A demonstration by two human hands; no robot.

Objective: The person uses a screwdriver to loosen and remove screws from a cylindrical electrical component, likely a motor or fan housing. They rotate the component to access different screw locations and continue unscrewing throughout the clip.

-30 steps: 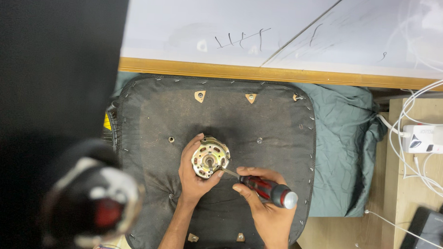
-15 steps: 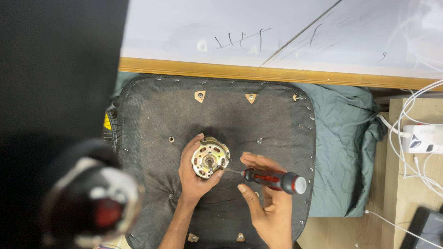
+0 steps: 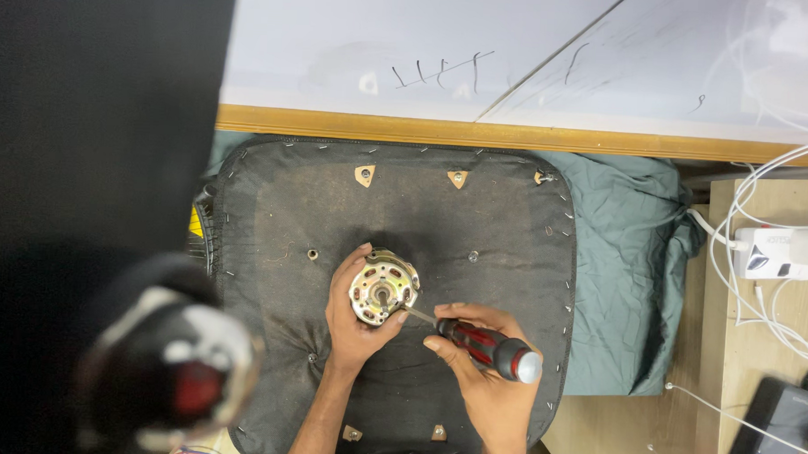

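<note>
From the head view, our left hand (image 3: 354, 317) cups the round motor (image 3: 383, 292) on the black cushion (image 3: 288, 223). Our right hand (image 3: 484, 377) grips the screwdriver (image 3: 476, 342), its shaft slanting up-left, tip at the motor's rim.

Brassy, perhaps gold motor (image 3: 382, 293); red-and-black striped screwdriver (image 3: 485, 344); black pad (image 3: 476, 212); green cloth (image 3: 631, 262)

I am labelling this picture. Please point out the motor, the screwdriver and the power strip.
motor (image 3: 382, 292), head view, on its round metal face.
screwdriver (image 3: 487, 345), head view, on its red and black handle.
power strip (image 3: 782, 253), head view, on its white body.
</note>
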